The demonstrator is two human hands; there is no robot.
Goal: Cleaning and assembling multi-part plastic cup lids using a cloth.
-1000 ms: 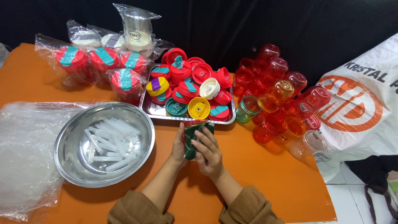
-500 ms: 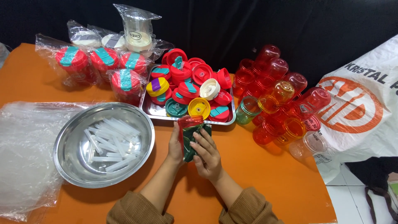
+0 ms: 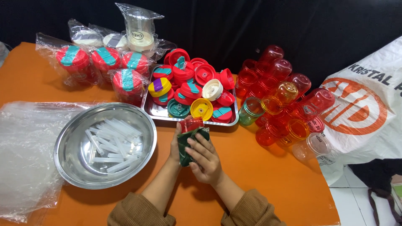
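Green bottle (image 3: 190,144) with red lid (image 3: 191,124) just in front of steel tray (image 3: 157,111) — upright-ish, lid toward tray; left hand (image 3: 176,144) cups its side, right hand (image 3: 205,159) closed around body — both equally close

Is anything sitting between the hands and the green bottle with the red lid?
No. Both hands are already on the green bottle: the left hand cups its far side, and the right hand wraps the front. Nothing lies between.

The hands (image 3: 194,148) cover much of the green bottle (image 3: 190,144) — its lower part is hidden. The white sack (image 3: 368,113) and plastic sheet (image 3: 25,146) run off the edges.
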